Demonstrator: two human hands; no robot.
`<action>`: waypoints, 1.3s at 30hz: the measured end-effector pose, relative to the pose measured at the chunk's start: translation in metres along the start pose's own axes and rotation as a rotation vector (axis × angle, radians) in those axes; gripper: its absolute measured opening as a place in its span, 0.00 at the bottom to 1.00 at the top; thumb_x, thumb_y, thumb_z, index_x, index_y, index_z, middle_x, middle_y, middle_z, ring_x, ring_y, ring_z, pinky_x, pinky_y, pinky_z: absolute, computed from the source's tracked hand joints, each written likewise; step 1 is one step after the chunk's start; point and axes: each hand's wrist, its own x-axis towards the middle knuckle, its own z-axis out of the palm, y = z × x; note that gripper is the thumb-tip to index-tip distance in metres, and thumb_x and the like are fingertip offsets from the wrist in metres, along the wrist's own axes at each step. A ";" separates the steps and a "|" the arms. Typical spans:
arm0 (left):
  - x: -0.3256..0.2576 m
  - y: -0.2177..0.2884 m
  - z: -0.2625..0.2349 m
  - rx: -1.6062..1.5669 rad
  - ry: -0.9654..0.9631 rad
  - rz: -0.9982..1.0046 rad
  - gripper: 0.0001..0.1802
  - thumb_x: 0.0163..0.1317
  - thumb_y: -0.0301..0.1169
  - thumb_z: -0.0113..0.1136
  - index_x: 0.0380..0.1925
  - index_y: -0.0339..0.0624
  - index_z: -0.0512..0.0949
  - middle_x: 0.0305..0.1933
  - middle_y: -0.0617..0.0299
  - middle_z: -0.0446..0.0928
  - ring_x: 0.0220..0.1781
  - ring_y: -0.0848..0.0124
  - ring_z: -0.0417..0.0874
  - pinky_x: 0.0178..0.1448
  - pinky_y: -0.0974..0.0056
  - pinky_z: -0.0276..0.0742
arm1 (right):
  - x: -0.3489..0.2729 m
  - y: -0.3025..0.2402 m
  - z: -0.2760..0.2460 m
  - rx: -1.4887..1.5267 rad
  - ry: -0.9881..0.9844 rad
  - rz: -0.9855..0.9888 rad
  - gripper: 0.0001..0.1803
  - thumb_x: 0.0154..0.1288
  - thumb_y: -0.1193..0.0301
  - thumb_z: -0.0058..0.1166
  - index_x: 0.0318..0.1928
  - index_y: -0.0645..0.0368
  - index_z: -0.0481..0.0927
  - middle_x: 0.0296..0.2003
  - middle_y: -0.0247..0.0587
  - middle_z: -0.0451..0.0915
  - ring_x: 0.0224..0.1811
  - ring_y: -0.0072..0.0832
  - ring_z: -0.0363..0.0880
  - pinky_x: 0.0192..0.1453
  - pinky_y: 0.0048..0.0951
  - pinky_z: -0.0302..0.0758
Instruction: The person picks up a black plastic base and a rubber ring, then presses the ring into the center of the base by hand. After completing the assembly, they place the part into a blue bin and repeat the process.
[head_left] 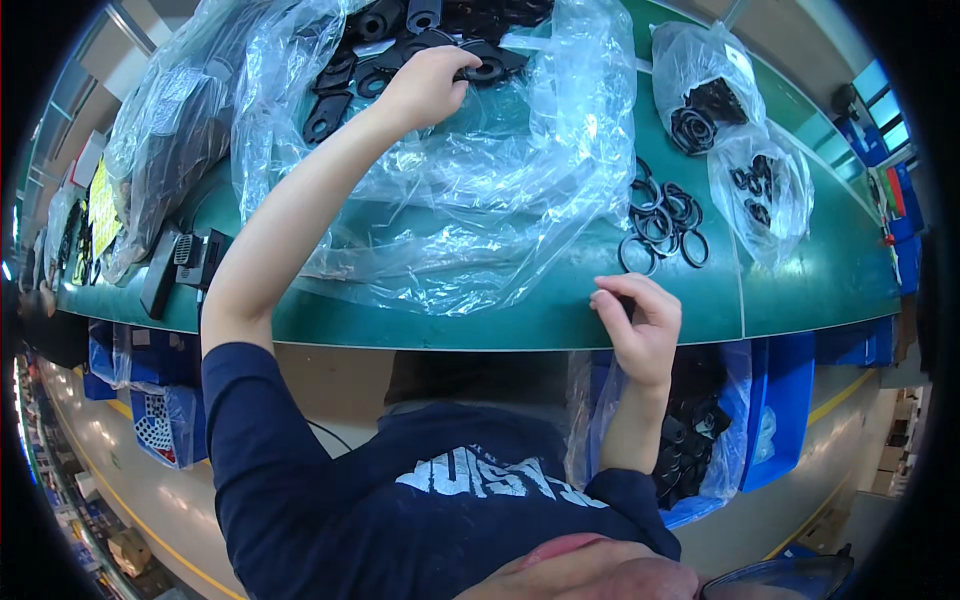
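Note:
My left hand [428, 88] reaches to the far side of the table, its fingers closed on the edge of a black plastic part with a round hole [488, 68]. This part lies in a heap of similar black pieces [322, 118] on a spread clear plastic bag [440, 262]. Close to the table's front edge, my right hand [645, 330] is curled with thumb and fingers together. Something dark shows in its curl, too hidden to name. Just beyond that hand lies a loose group of black rings [655, 222].
Two clear bags of black parts, one farther back [690, 60] and one nearer [770, 215], rest at the right. Left stand a large filled bag [165, 150] and a black device [205, 258]. Below the right edge hangs a blue bin [775, 415] beside bagged black parts.

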 end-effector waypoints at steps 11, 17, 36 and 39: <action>0.080 -0.012 0.011 0.289 -0.552 0.123 0.39 0.38 0.21 0.70 0.56 0.45 0.68 0.59 0.53 0.69 0.61 0.56 0.69 0.64 0.58 0.68 | -0.008 0.004 -0.008 0.151 -0.017 0.179 0.07 0.51 0.83 0.57 0.34 0.70 0.80 0.30 0.43 0.80 0.30 0.25 0.78 0.36 0.21 0.72; 0.063 -0.022 0.000 0.272 -0.002 0.452 0.27 0.35 0.35 0.74 0.35 0.43 0.70 0.39 0.57 0.75 0.47 0.56 0.75 0.54 0.56 0.69 | -0.008 0.004 -0.009 0.195 0.092 0.202 0.06 0.53 0.85 0.56 0.34 0.71 0.80 0.29 0.43 0.79 0.27 0.23 0.77 0.31 0.18 0.72; -0.026 0.026 -0.034 -0.667 0.309 -0.172 0.12 0.57 0.34 0.63 0.32 0.36 0.75 0.28 0.68 0.74 0.31 0.82 0.70 0.37 0.76 0.66 | -0.013 -0.004 -0.004 -0.094 0.060 0.133 0.04 0.52 0.79 0.59 0.31 0.66 0.81 0.27 0.40 0.81 0.27 0.21 0.77 0.32 0.19 0.71; -0.045 0.056 -0.037 -1.019 0.143 -0.336 0.10 0.56 0.32 0.64 0.31 0.38 0.75 0.29 0.71 0.73 0.32 0.83 0.70 0.38 0.76 0.66 | -0.015 -0.005 -0.009 -0.073 -0.032 0.073 0.05 0.52 0.79 0.59 0.31 0.66 0.81 0.26 0.40 0.81 0.27 0.22 0.77 0.32 0.21 0.71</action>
